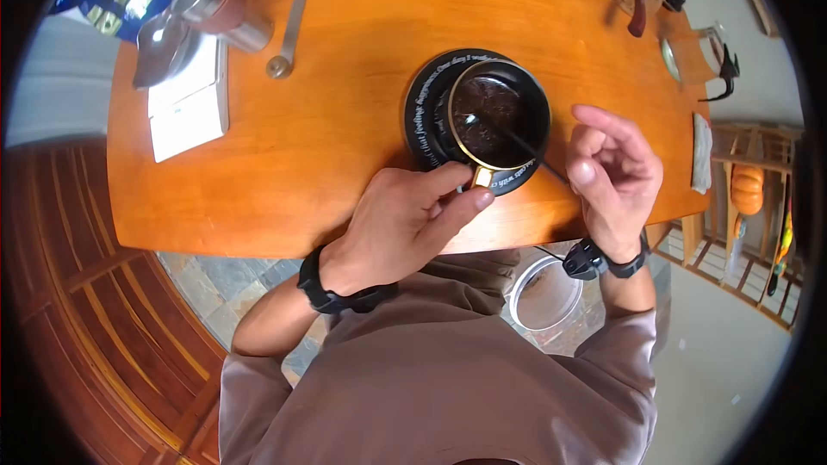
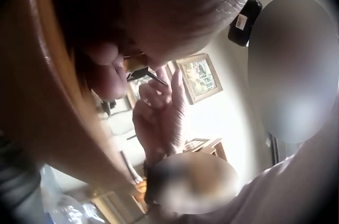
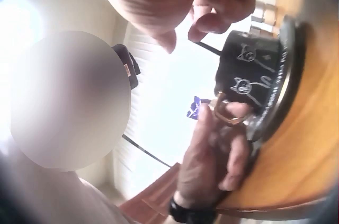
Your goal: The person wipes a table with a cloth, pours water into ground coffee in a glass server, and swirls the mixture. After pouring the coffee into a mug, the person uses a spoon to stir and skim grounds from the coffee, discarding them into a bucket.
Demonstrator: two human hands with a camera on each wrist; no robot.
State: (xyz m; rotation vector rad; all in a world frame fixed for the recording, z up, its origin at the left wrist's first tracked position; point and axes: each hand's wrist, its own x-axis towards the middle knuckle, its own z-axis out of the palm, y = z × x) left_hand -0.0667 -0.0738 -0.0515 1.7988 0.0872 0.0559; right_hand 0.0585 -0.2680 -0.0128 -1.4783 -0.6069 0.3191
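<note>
Here, the left hand [image 1: 401,217] is pinching the handle [image 1: 482,178] of the cup [image 3: 246,68] on its saucer [image 1: 421,112], best bracing it level, while the right hand [image 1: 618,164], its grip unclear, is poised at the stick [image 3: 207,48], which calls for gentle turning.

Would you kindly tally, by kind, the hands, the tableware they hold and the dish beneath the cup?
Hands: 2, the left hand and the right hand
Cups: 1, the black cup
Saucers: 1, the black saucer
Utensils: 1, the thin dark utensil
Total: 5
</note>
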